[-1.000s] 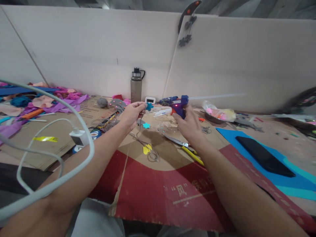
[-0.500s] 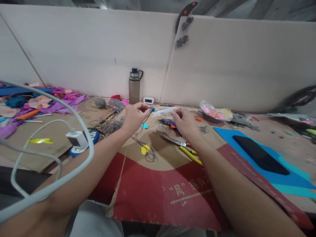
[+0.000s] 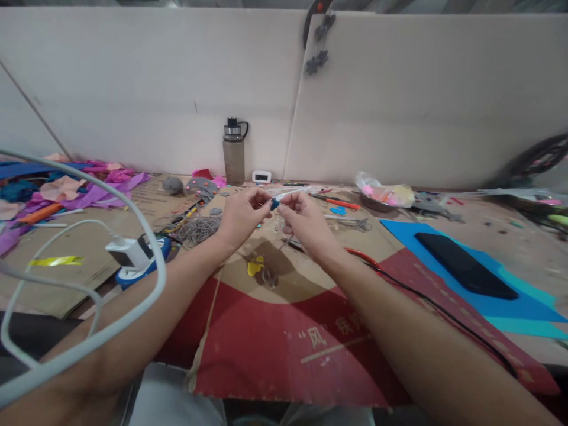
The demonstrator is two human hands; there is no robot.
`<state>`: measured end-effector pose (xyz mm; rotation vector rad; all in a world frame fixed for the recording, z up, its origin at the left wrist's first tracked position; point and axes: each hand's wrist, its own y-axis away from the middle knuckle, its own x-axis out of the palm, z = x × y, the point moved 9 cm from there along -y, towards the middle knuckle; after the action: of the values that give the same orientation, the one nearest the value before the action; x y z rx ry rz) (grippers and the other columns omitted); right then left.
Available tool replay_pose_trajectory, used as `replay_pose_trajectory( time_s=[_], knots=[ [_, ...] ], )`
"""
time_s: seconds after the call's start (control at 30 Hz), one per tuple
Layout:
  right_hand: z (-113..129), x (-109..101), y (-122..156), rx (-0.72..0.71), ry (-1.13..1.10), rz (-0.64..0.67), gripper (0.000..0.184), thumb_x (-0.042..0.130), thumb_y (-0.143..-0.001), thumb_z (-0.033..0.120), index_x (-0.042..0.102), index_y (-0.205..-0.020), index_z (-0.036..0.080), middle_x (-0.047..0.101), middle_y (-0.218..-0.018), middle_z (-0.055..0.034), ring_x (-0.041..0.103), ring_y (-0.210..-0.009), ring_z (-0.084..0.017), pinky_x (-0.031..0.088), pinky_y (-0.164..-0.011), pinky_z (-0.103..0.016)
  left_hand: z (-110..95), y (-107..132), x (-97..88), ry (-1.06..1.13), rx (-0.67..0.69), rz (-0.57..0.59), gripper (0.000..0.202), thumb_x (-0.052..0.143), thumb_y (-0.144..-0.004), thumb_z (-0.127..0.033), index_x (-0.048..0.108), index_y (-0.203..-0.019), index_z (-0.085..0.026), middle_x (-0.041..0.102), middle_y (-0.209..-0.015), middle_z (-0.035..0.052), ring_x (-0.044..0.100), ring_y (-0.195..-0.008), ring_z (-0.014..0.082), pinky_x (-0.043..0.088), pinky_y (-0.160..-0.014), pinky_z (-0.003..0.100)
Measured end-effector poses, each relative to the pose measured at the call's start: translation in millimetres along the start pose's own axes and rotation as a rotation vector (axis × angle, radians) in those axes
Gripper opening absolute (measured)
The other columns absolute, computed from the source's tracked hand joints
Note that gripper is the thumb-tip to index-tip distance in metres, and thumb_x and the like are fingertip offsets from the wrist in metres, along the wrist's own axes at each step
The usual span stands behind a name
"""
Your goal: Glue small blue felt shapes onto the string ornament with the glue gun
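Observation:
A small dark blue piece (image 3: 275, 204) is raised over the cardboard, pinched between the fingertips of my left hand (image 3: 242, 218). From the other side my right hand (image 3: 310, 223) closes thumb and finger on the same piece, and the two hands nearly touch. Its exact shape is mostly covered by fingers. Below them lies a yellow heart-shaped piece (image 3: 254, 267), and beside it a loop of thin grey cord (image 3: 268, 277). Part of a metal blade shows under my right hand.
Grey yarn (image 3: 197, 229) lies tangled left of my hands. A bottle (image 3: 234, 155) and a small white clock (image 3: 261, 177) stand by the wall. Right are an orange-handled tool (image 3: 344, 203), a bowl (image 3: 379, 205) and a black phone (image 3: 465, 265). A white cable (image 3: 162, 266) arcs across the left foreground.
My right hand has moved left to the blue piece and no longer holds the clear white sticks. The yellow-handled tool is out of sight; a black cord now shows by my right forearm.

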<state>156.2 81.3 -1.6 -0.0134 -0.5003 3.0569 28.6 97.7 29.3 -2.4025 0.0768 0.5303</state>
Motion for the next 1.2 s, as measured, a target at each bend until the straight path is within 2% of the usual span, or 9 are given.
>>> replay_pose_trajectory(
  time_s=[0.07, 0.13, 0.27, 0.4, 0.7, 0.97, 1.2],
  knots=[
    [14.1, -8.2, -1.7, -0.138, 0.202, -0.058, 0.006, 0.054, -0.077, 0.025, 0.05, -0.078, 0.021, 0.049, -0.068, 0.004, 0.043, -0.058, -0.01, 0.036, -0.055, -0.025, 5.7, 0.8, 5.3, 0.117, -0.076, 0.043, 0.02, 0.06, -0.076, -0.028, 0.064, -0.091, -0.015, 0.069, -0.073, 0.0038, 0.065, -0.06, 0.0128, 0.051, -0.052, 0.021],
    [26.2, -12.3, -1.0, -0.256, 0.37, -0.102, 0.005, 0.052, -0.079, 0.023, 0.052, -0.075, 0.02, 0.051, -0.068, 0.0027, 0.044, -0.061, -0.011, 0.036, -0.059, -0.026, 6.2, 1.7, 8.8, 0.175, -0.112, 0.073, 0.022, 0.061, -0.076, -0.028, 0.066, -0.092, -0.014, 0.07, -0.077, 0.0057, 0.067, -0.064, 0.0143, 0.054, -0.055, 0.023],
    [36.6, -15.9, 1.2, -0.362, 0.552, -0.157, 0.007, 0.052, -0.081, 0.024, 0.054, -0.076, 0.019, 0.053, -0.07, 0.0008, 0.045, -0.064, -0.013, 0.035, -0.063, -0.028, 0.3, 2.3, 10.5, 0.153, -0.092, 0.097, 0.022, 0.061, -0.076, -0.029, 0.07, -0.089, -0.014, 0.071, -0.077, 0.0066, 0.067, -0.066, 0.0149, 0.055, -0.06, 0.025],
    [36.5, -15.9, 0.8, -0.379, 0.605, -0.155, 0.009, 0.05, -0.083, 0.026, 0.054, -0.078, 0.02, 0.056, -0.074, -0.0012, 0.048, -0.068, -0.014, 0.035, -0.065, -0.029, -3.1, 2.7, 9.7, 0.089, -0.06, 0.091, 0.021, 0.06, -0.075, -0.028, 0.071, -0.088, -0.016, 0.071, -0.075, 0.0062, 0.067, -0.067, 0.0145, 0.054, -0.062, 0.024],
    [43.3, -11.8, 5.2, -0.406, 0.683, -0.15, 0.009, 0.05, -0.084, 0.024, 0.052, -0.076, 0.021, 0.057, -0.078, -0.0042, 0.051, -0.076, -0.018, 0.036, -0.069, -0.031, 2.4, 3.8, 14.0, 0.12, -0.109, 0.106, 0.015, 0.061, -0.073, -0.025, 0.07, -0.079, -0.016, 0.069, -0.069, 0.0043, 0.066, -0.062, 0.014, 0.052, -0.057, 0.022],
    [38.3, -12.6, 5.4, -0.359, 0.694, -0.158, 0.011, 0.053, -0.084, 0.027, 0.053, -0.075, 0.021, 0.057, -0.076, -0.0036, 0.051, -0.075, -0.018, 0.036, -0.068, -0.031, 7.9, 4.2, 15.2, 0.352, -0.231, 0.09, 0.016, 0.064, -0.072, -0.029, 0.061, -0.073, -0.013, 0.065, -0.067, 0.0036, 0.068, -0.063, 0.0163, 0.057, -0.057, 0.026],
    [37.0, -12.5, 4.2, -0.392, 0.724, -0.168, 0.011, 0.054, -0.082, 0.027, 0.053, -0.073, 0.021, 0.055, -0.071, -0.0027, 0.05, -0.07, -0.017, 0.035, -0.065, -0.031, 9.2, 5.0, 16.6, 0.401, -0.253, 0.091, 0.017, 0.066, -0.071, -0.029, 0.06, -0.073, -0.014, 0.065, -0.066, 0.003, 0.067, -0.061, 0.0158, 0.057, -0.056, 0.026]
  ],
)
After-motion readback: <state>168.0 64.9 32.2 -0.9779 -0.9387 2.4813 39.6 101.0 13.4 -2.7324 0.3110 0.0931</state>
